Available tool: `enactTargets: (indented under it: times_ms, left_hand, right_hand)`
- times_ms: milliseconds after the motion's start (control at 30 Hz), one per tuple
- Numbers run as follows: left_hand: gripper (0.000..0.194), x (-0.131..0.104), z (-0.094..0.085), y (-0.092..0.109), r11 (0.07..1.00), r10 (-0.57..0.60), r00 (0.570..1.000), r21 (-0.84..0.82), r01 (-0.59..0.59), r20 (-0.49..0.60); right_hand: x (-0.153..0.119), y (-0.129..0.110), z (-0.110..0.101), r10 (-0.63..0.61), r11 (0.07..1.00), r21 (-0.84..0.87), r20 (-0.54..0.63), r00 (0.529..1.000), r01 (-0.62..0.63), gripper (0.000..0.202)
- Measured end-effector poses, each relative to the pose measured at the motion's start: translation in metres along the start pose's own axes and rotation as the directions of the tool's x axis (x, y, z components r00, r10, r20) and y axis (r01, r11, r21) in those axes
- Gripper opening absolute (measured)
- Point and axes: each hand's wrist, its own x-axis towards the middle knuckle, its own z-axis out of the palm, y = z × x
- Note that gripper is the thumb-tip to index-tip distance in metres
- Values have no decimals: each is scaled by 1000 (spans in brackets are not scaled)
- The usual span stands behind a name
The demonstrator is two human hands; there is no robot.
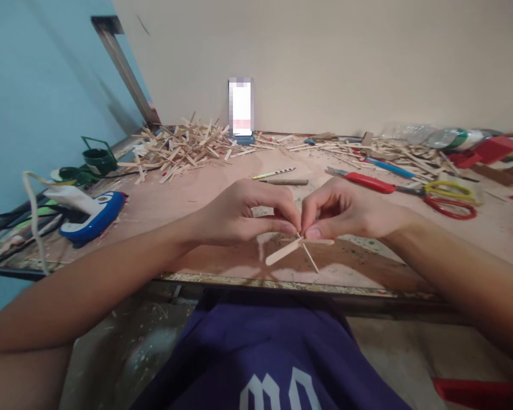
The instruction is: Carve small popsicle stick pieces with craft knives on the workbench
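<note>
Several pale craft sticks (284, 252) cross one another at a joint between my hands, just above the table near its front edge. My left hand (260, 210) pinches the joint from the left with thumb and forefinger. From the right, my right hand (340, 210) pinches the same spot, its thumb lying along one stick. One broad, round-ended stick points toward the lower left, and a thin one slants to the lower right. The fingertips hide how the sticks meet.
Behind my hands lie a pencil (276, 173), red-handled cutter (370, 182) and scissors (448, 199). Loose sticks (183, 145) pile up at the back left, beside a lit phone (241, 108). A blue-and-white power strip (94, 219) with cables sits left. Plastic bottles (453, 138) lie back right.
</note>
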Motion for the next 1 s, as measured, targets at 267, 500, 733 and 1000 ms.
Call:
enactTargets:
  times_ms: [267, 500, 733, 1000]
  left_hand:
    - [8, 1, 0, 3, 995, 55, 996, 74, -60, 67]
    - [12, 3, -4, 5, 998, 19, 993, 56, -26, 116]
    - [13, 2, -8, 3, 995, -44, 997, 92, 37, 67]
    - [9, 1, -10, 3, 994, -106, 994, -10, 106, -11]
  right_hand:
    - [0, -2, 1, 27, 1000, -7, 32, 999, -26, 30]
    - [1, -6, 5, 26, 996, -88, 18, 999, -25, 29]
    - [2, 1, 2, -195, 930, -338, -128, 972, 142, 30]
    - [1, 1, 3, -279, 915, -352, -192, 941, 199, 30]
